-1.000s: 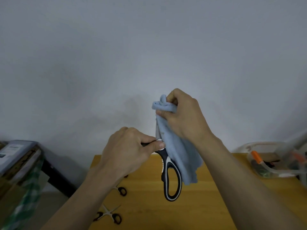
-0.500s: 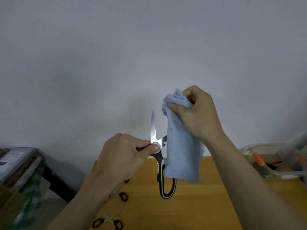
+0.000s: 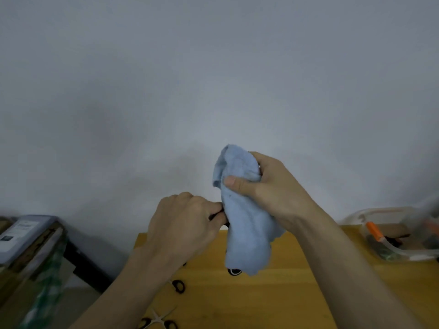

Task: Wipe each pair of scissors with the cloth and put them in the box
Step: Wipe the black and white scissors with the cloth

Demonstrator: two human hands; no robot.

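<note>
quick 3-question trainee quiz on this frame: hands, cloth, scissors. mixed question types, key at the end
1. True or false: the right hand grips the blue cloth.
2. What does the cloth mostly hide? A) the clear box B) the large scissors held in the left hand C) the small scissors lying on the wooden table
3. Fill in: besides the held pair, at least ___ small pairs lie on the table near its left edge; the other.

Key: 1 true; 2 B; 3 two.
</note>
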